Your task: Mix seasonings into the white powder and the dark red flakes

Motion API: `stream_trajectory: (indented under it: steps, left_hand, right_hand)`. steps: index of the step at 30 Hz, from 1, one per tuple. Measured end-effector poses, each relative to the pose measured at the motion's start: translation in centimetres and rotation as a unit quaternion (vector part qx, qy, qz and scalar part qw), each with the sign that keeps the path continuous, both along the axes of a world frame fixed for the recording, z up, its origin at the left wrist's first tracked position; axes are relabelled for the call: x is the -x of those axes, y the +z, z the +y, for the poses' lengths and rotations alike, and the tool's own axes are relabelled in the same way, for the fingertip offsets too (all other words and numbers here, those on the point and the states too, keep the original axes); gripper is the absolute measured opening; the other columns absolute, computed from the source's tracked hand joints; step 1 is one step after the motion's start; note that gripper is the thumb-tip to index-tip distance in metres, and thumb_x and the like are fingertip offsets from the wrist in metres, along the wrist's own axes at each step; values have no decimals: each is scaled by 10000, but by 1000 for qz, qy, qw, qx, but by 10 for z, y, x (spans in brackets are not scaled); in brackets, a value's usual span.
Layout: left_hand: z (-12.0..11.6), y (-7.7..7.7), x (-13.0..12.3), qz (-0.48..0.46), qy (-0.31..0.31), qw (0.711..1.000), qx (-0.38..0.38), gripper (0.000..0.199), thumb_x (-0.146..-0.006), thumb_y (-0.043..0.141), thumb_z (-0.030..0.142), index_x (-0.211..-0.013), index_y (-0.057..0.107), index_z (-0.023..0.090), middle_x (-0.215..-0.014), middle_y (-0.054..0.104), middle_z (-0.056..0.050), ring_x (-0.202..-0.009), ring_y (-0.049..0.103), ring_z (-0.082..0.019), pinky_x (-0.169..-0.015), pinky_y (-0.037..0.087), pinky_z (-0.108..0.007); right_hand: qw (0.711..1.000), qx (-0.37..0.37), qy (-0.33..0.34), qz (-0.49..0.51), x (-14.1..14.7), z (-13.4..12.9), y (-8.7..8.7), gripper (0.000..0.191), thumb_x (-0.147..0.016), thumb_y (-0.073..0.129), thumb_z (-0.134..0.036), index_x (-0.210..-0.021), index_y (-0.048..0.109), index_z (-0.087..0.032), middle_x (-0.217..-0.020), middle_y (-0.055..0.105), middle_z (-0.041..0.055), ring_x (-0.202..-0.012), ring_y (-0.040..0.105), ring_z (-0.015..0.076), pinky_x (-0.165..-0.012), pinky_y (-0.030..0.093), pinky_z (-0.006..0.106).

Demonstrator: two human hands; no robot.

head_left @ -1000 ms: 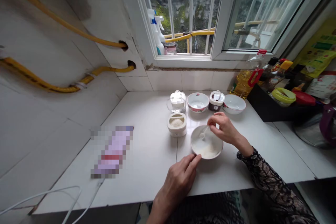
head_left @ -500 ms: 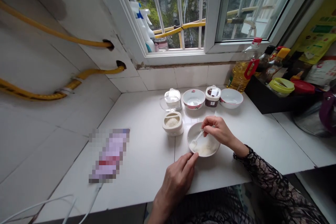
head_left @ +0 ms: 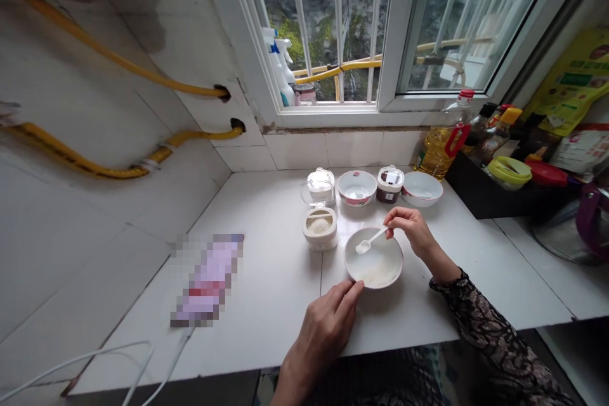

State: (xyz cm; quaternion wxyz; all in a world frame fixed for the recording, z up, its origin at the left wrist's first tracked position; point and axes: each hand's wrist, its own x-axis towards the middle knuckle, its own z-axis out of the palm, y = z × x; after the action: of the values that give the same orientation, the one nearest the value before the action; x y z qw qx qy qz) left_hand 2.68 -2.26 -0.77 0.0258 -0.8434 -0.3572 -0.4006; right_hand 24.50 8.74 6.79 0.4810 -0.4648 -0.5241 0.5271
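Right hand [head_left: 410,229] pinched a small white spoon [head_left: 374,240] over the near bowl [head_left: 352,260]

The right hand held the end of the spoon's handle between thumb and fingertips, at the far right side of the near bowl. From that pinch the spoon slanted down and to the left, its head above the inside of the bowl with what appeared to be a little white material in it; whether the head touched the bowl could not be told. Pale grains [head_left: 378,274] lay on the bottom, toward the near side.

Left hand [head_left: 328,320] fingertips touched the rim at its near left, the thumb and forefinger close together. The view did not show whether they gripped the rim or only rested against it.

Just left of the near bowl stood an open container [head_left: 320,241] of pale granules, its clear lid [head_left: 316,193] raised behind it. Farther back on the white counter [head_left: 271,279] stood a white-topped container [head_left: 322,181], a flower-patterned bowl [head_left: 356,196], a container with dark contents [head_left: 390,193] and a shallow bowl [head_left: 422,198], in a row. An oil bottle [head_left: 435,152] stood behind the shallow bowl, beside a black box [head_left: 480,196].
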Motion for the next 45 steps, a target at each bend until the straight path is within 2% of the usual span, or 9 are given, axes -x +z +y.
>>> stream_trajectory:
  steps: [6, 10, 12, 15, 19, 22, 28, 37, 45]
  left_hand:
    - [1, -1, -1, -3, -1, 1000, -9, 387, -914, 422, 25, -1270, 540, 120, -1033, 701, -124, -908, 706, -181, -757, 592, -246]
    - [1, -1, -1, -5, 2, 1000, -11, 390, -917, 418, 31, -1274, 542, 128, -1034, 705, -122, -912, 708, -177, -757, 593, -239]
    - [1, -2, -1, -6, 1, 1000, -12, 405, -917, 405, 34, -1286, 537, 135, -1036, 705, -121, -926, 707, -174, -769, 593, -237]
    - [1, -3, -1, -5, 1, 1000, -13, 429, -909, 387, 30, -1300, 528, 135, -1046, 703, -126, -938, 707, -175, -783, 594, -244]
    - [2, -4, -1, -6, 0, 1000, -15, 424, -904, 390, 24, -1292, 529, 125, -1036, 701, -132, -923, 706, -181, -767, 598, -251]
    - [2, -4, -1, -4, 1, 1000, -17, 404, -915, 395, 36, -1287, 530, 122, -1027, 702, -134, -919, 704, -184, -762, 598, -257]
    - [1, -2, 0, 3, 7, 1000, -6, 408, -917, 393, 43, -1288, 531, 141, -1037, 702, -118, -919, 705, -173, -776, 591, -246]
    - [1, -1, -1, 3, 1, 1000, -5, 390, -915, 409, 35, -1274, 532, 124, -1033, 699, -121, -920, 696, -180, -775, 581, -250]
    - [1, 0, -1, 0, -5, 1000, 4, 356, -927, 452, 41, -1266, 538, 109, -1032, 694, -125, -920, 694, -189, -780, 567, -252]
  right_hand:
    - [999, -48, -17, -1, 15, 7, 8, 70, -632, 627, -244, -661, 652, -185, -526, 653, -8, -529, 602, 155, -641, 510, 313]
    - [983, -172, -38, -58, 40, 10, 18, 84, -763, 602, -273, -773, 623, -193, -704, 697, 27, -641, 665, 185, -684, 526, 336]
    - [945, -286, -56, -147, 53, 9, 19, 64, -841, 563, -241, -823, 613, -204, -767, 710, 38, -710, 674, 196, -801, 519, 388]
    - [839, -456, -41, -294, 65, 3, 15, 136, -903, 496, -155, -859, 608, -219, -732, 704, 18, -726, 652, 193, -1013, 406, 471]
    - [767, -533, -27, -356, 68, -4, 12, 204, -914, 453, -103, -912, 616, -225, -750, 707, 13, -748, 643, 192, -1072, 340, 477]
    - [789, -523, -58, -316, 62, -7, 17, 186, -909, 477, -109, -893, 618, -230, -783, 728, 14, -734, 650, 188, -1059, 348, 478]
    - [904, -347, -83, -236, 30, -5, 19, 96, -842, 544, -191, -807, 630, -218, -649, 691, 12, -762, 640, 221, -840, 476, 388]
    - [827, -374, 35, -419, -4, -12, 9, 148, -731, 482, -85, -682, 548, -208, -538, 550, -60, -479, 446, 109, -954, 385, 423]
    - [882, -308, 89, -344, 17, -15, -12, 172, -712, 474, -65, -670, 552, -212, -567, 594, -50, -537, 511, 126, -940, 410, 379]
